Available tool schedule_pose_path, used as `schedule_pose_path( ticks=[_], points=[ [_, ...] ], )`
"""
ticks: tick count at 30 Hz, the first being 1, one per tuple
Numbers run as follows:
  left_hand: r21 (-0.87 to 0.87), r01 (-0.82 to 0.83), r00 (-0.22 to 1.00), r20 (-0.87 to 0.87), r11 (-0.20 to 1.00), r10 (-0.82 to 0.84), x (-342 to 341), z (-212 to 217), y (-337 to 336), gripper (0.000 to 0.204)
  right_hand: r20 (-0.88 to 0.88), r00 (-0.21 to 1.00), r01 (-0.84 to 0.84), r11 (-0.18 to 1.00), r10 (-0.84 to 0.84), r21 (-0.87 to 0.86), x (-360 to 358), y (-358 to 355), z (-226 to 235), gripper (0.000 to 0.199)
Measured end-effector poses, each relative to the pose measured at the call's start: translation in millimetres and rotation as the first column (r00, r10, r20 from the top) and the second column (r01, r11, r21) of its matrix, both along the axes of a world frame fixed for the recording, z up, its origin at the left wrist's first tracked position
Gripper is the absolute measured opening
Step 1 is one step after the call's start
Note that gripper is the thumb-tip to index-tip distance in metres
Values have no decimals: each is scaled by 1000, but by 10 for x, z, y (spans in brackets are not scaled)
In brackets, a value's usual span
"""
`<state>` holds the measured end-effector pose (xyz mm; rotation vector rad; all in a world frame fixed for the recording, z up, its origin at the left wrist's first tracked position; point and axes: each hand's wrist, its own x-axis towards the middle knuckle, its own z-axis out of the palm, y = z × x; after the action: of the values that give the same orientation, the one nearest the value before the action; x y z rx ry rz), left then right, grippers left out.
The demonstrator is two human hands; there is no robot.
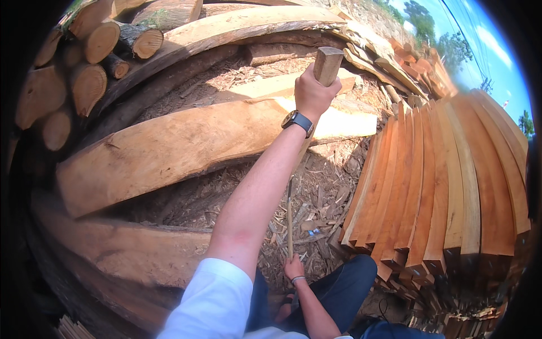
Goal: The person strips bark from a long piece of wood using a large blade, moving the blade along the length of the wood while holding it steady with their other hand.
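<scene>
My left hand [316, 93], wearing a dark watch, is stretched far forward and wrapped round a squared wooden post [328, 63] near its upper end. The rest of the post runs down toward me, partly hidden behind my forearm. Low in the view, my right hand [293, 268], with a band at the wrist, is closed round a thin wooden stick [290, 231]. That stick points up and away, and its far part looks dark; I cannot make out its exact kind. Beneath both hands lies ground covered in wood chips [316, 198].
A thick slab [169, 147] crosses left of my arm, with another slab [141, 248] nearer. Cut logs [87, 87] are piled at the far left. A long curved slab [237, 25] lies beyond. Stacked reddish boards [440, 169] fill the right side, close to my knee [358, 277].
</scene>
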<state>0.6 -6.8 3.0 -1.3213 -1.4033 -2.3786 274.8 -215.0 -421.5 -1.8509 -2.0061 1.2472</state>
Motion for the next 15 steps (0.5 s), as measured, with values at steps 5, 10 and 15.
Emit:
schedule_pose_path(
  ticks=[5,10,15],
  points=[
    [-30,7,1000,19,1000,-6,-57,-32,-54,31,197,977,-83,997,82,0,-89,-19,275,35],
    [-24,77,996,36,997,-77,16,-43,69,30,-349,916,26,895,-200,-445,108,180,-100,28],
    [-10,68,997,37,998,-68,-14,-20,12,30,-533,481,-181,517,-696,-837,55,313,377,24]
  ],
)
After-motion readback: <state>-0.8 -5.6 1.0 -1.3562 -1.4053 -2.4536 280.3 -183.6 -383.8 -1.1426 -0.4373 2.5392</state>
